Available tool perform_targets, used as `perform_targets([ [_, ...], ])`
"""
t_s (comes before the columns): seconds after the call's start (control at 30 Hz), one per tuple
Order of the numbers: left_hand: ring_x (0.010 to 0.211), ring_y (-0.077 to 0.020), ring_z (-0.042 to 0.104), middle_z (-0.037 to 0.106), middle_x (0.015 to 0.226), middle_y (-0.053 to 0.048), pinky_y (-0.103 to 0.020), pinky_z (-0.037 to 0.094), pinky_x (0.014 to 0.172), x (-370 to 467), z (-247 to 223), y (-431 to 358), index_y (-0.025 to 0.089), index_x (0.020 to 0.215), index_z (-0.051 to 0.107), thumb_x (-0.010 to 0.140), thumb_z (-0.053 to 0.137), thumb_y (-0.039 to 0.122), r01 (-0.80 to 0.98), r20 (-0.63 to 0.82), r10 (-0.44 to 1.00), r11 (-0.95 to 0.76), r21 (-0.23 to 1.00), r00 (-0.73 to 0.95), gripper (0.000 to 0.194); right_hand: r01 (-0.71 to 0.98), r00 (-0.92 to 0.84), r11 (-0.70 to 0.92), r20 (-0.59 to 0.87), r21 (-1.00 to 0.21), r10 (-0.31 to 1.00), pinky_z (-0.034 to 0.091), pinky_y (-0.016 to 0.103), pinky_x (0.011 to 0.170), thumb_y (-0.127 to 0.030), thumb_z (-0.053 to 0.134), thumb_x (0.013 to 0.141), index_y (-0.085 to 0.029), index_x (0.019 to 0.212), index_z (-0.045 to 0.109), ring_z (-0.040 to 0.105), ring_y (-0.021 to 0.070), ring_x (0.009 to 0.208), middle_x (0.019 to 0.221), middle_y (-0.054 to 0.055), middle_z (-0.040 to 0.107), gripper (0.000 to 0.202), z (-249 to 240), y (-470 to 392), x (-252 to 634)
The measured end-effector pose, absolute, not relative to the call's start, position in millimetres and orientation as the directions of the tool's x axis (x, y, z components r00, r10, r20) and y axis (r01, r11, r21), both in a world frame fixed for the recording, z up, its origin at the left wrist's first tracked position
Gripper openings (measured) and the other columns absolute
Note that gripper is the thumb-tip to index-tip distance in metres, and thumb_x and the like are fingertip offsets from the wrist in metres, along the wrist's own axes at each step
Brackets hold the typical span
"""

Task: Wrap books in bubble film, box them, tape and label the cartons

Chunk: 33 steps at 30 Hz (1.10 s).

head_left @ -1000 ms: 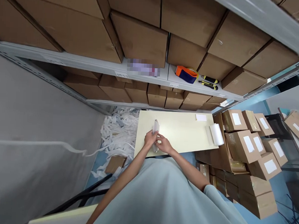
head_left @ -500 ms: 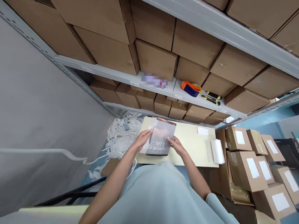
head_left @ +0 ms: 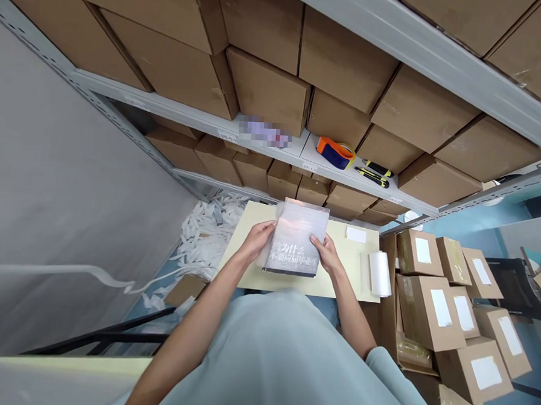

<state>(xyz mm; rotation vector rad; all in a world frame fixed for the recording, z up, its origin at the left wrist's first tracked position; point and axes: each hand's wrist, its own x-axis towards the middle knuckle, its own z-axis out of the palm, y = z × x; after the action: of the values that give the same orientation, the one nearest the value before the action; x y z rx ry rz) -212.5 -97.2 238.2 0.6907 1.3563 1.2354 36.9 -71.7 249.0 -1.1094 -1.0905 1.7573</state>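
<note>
A grey book (head_left: 297, 237) with white lettering on its cover is held up over the pale yellow table. Clear plastic film, loose at the left side, covers it. With thumb and fingers closed, my left hand (head_left: 258, 238) pinches the film at the book's left edge. My right hand (head_left: 328, 255) grips the right edge, its thumb lying on the cover and its other fingers hidden behind.
The table (head_left: 339, 272) bears a white paper slip (head_left: 356, 234) and a white roll (head_left: 380, 273). Labelled cardboard boxes (head_left: 430, 310) are stacked at right. Ahead, a shelf holds boxes, an orange-and-blue tape dispenser (head_left: 335, 153) and cutters (head_left: 374, 173). White scraps (head_left: 208, 229) lie at left.
The book has shifted to the right in view and is turned flatter toward me, its cover showing more fully. Both hands still hold it, and the camera view has shifted slightly.
</note>
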Motion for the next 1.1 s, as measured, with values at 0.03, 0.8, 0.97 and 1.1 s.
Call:
perform_targets([
  [0.03, 0.099, -0.0314, 0.074, 0.082, 0.094, -0.011, -0.036, 0.057, 0.084, -209, 241, -96, 0.018, 0.091, 0.08, 0.063, 0.089, 0.079, -0.267, -0.34, 0.923, 0.288, 0.92, -0.178, 0.068, -0.169, -0.325, -0.346, -0.279, -0.923, 0.904, 0.066, 0.042, 0.1, -0.068, 0.094, 0.075, -0.023, 0.118, 0.073, 0.081, 0.0313, 0.112, 0.121, 0.009, 0.085, 0.066, 250, -72, 39],
  [0.8, 0.104, -0.0305, 0.076, 0.082, 0.112, -0.014, -0.045, 0.061, 0.101, -216, 205, -121, 0.018, 0.117, 0.082, 0.067, 0.096, 0.066, -0.165, -0.281, 0.915, 0.242, 0.956, -0.29, 0.07, -0.033, -0.27, -0.263, -0.245, -0.964, 0.931, 0.06, 0.043, 0.111, -0.064, 0.086, 0.087, -0.022, 0.124, 0.075, 0.075, 0.0304, 0.123, 0.132, 0.009, 0.082, 0.057, 218, -78, 32],
  [0.97, 0.115, -0.0325, 0.076, 0.082, 0.119, -0.016, -0.049, 0.06, 0.11, -245, 153, -128, 0.018, 0.111, 0.078, 0.065, 0.095, 0.064, -0.209, -0.324, 0.852, 0.258, 0.943, -0.411, 0.067, 0.076, -0.25, -0.312, -0.321, -0.947, 0.913, 0.061, 0.042, 0.109, -0.061, 0.084, 0.087, -0.021, 0.122, 0.072, 0.076, 0.0298, 0.119, 0.129, 0.011, 0.083, 0.054, 173, -77, -12],
  [1.1, 0.115, -0.0326, 0.077, 0.083, 0.114, -0.016, -0.048, 0.061, 0.109, -282, 120, -123, 0.017, 0.11, 0.077, 0.069, 0.092, 0.061, -0.184, -0.385, 0.797, 0.339, 0.923, -0.466, 0.061, 0.196, -0.209, -0.356, -0.394, -0.914, 0.895, 0.062, 0.04, 0.105, -0.05, 0.079, 0.089, -0.021, 0.119, 0.07, 0.077, 0.0271, 0.115, 0.126, 0.01, 0.083, 0.043, 135, -65, -60],
])
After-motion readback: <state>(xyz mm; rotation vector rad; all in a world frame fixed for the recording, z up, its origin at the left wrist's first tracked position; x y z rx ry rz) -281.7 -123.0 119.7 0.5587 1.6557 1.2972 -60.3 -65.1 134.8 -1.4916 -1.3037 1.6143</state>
